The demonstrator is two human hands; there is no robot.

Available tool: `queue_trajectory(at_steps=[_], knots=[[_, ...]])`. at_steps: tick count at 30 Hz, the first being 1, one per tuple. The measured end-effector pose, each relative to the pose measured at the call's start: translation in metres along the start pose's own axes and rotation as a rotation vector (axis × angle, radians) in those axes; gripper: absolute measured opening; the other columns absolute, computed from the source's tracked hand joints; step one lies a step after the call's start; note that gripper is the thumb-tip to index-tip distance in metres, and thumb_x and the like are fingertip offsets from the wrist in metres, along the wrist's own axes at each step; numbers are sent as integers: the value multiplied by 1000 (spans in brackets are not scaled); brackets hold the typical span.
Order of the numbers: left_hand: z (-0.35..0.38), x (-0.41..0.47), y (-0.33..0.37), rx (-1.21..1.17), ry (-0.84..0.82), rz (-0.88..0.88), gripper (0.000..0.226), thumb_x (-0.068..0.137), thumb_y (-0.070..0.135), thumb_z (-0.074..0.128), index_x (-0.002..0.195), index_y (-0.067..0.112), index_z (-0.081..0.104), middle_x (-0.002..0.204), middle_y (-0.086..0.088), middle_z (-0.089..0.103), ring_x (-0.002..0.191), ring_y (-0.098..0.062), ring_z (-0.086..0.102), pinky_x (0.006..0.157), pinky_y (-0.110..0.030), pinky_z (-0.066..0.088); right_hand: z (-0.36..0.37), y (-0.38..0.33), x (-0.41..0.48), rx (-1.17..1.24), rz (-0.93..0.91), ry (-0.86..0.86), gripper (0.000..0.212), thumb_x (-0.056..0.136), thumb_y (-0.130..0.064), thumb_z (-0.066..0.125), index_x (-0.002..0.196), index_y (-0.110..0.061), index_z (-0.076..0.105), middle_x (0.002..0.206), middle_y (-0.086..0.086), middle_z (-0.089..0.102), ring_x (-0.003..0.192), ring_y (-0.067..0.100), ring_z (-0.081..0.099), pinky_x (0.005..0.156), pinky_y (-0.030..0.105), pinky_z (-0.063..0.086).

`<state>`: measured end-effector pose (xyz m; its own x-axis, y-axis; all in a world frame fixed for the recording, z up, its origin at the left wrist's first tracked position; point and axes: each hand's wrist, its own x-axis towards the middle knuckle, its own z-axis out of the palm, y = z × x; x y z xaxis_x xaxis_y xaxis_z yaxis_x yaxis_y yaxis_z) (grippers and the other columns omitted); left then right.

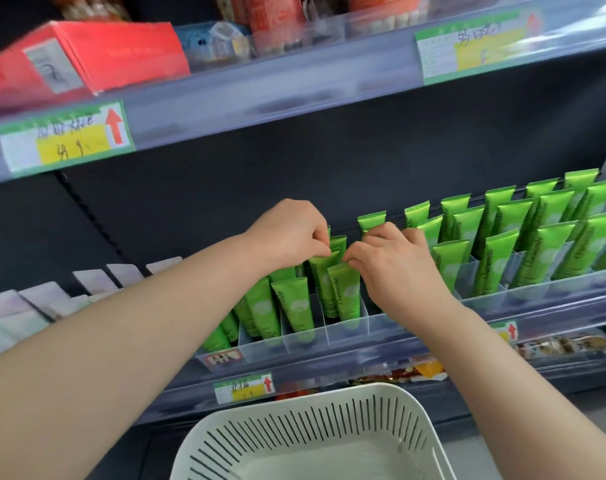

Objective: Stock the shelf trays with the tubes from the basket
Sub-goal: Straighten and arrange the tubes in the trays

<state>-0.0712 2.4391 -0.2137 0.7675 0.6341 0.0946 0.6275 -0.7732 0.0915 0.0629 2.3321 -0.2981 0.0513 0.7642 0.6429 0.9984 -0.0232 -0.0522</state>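
Green tubes stand upright in clear divided shelf trays (346, 336) across the middle shelf. My left hand (291, 233) pinches the top edge of a green tube (324, 282) in a middle compartment. Just to its right, my right hand (395, 261) pinches the top corner of the front green tube (346, 292) in the same tray. More green tubes (523, 244) fill the trays to the right. The white slotted basket (315, 438) sits below the shelf at the bottom centre; no tubes show in its visible part.
White and pale purple packs (35, 303) stand on the same shelf at the left. A shelf above carries a red box (87, 57) and price labels (66, 140). Snack packets (415, 370) lie on the shelf underneath.
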Motion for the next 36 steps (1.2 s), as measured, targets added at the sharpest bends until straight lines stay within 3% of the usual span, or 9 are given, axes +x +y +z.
queue_trajectory(at_steps=[11,14,17,20,24,26,29,36], knots=[[12,9,11,61,43,25,11,88,27,65,87,23,75,81,12,67,82,-13,62,69,-27,45,-5,7,-2,-15,17,-61,18,76,-10,74,86,-25,71,72,-9,66,89,21,56,77,39,37],[15,12,17,34,95,23,13,89,26,63,90,26,76,87,12,69,83,-12,60,68,-25,42,-9,7,-2,13,11,-46,10,86,-17,65,90,-23,71,77,-8,68,94,22,56,79,40,36],[17,13,21,8,61,27,12,88,26,65,90,26,76,82,14,66,84,-10,60,68,-26,43,-12,9,-3,7,33,-46,14,92,-22,57,95,-23,70,82,-6,68,95,24,56,77,39,36],[12,14,16,-74,34,0,10,85,29,69,88,24,77,80,16,67,85,-8,62,76,-29,51,-16,11,-4,33,84,-83,18,95,-25,52,104,-25,68,92,-5,66,96,25,53,77,40,37],[3,19,1,-171,142,-120,8,85,22,70,88,22,77,73,21,60,81,-8,62,80,-29,52,-22,11,-3,145,211,-185,28,99,-29,41,122,-28,56,114,-7,60,110,21,46,89,42,34],[3,22,-6,-159,176,-171,11,85,18,71,94,20,77,82,14,64,80,-12,62,82,-32,54,-23,10,-2,154,227,-196,29,99,-28,40,126,-30,52,118,-8,59,113,19,45,93,42,32],[7,28,-13,-69,146,-197,19,84,16,73,102,19,74,100,3,70,94,-17,64,87,-35,53,-24,8,-1,148,226,-206,30,100,-27,40,127,-29,52,117,-7,59,114,20,45,95,43,30],[19,42,-13,30,94,-192,11,84,14,72,93,20,76,99,5,71,97,-19,63,75,-28,44,-20,8,0,153,211,-189,29,99,-24,41,123,-28,56,114,-6,60,111,21,48,93,44,32]])
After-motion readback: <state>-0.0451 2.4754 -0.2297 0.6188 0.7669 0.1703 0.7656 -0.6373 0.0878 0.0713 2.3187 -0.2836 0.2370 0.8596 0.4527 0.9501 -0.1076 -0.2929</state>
